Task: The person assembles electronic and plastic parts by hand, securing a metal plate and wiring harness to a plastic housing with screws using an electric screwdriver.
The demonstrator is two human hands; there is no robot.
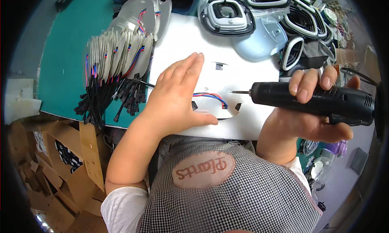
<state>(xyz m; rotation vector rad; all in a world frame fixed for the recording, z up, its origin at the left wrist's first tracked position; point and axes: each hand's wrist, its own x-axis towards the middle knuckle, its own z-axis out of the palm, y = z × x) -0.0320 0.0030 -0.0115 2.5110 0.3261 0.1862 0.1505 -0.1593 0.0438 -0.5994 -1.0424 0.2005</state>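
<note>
Black electric screwdriver (312,98), grasped by the right hand (298,119), points at a pale plate (216,86) on white sheeting (174,32), partly covered by the left hand (172,91), fingers extended, unclenched. Badly angled, its bit (242,92) could slip, nicking red-and-blue wires (214,96). Green tabletop (63,67) extends left, cardboard boxes (92,152) below.

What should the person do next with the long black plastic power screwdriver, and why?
Probably set the thin metal bit squarely on the small, round, silvery screw-like spot. The right hand grips the long black plastic power screwdriver, its tip is at that spot, though contact is unclear, and the left hand is spread nearby.
</note>
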